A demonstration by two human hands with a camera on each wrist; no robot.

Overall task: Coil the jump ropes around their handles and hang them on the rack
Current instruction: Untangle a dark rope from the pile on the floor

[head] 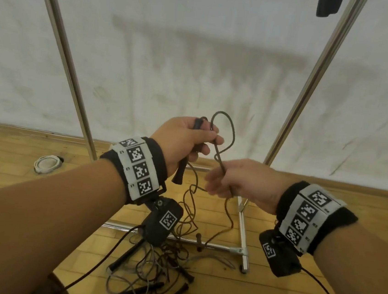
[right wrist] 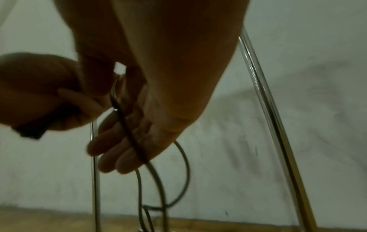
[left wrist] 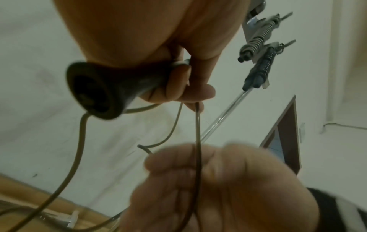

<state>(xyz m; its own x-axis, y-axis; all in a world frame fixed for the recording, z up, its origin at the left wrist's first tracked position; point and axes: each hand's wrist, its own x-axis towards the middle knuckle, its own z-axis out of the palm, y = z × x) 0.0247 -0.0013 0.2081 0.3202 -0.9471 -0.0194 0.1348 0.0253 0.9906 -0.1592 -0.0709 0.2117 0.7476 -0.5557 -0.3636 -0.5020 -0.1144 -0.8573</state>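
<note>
While clenched in the left hand [head: 184, 138], handles [head: 182, 167] point down-left; brown rope [head: 223, 135] loops just above them, pinched by the right hand [head: 237, 180], nearer for wrapping across that long axis.

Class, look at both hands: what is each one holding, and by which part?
The left hand grips the dark brown jump rope's handles around their upper part. The right hand pinches that rope's thin cord just below its loop.
</note>
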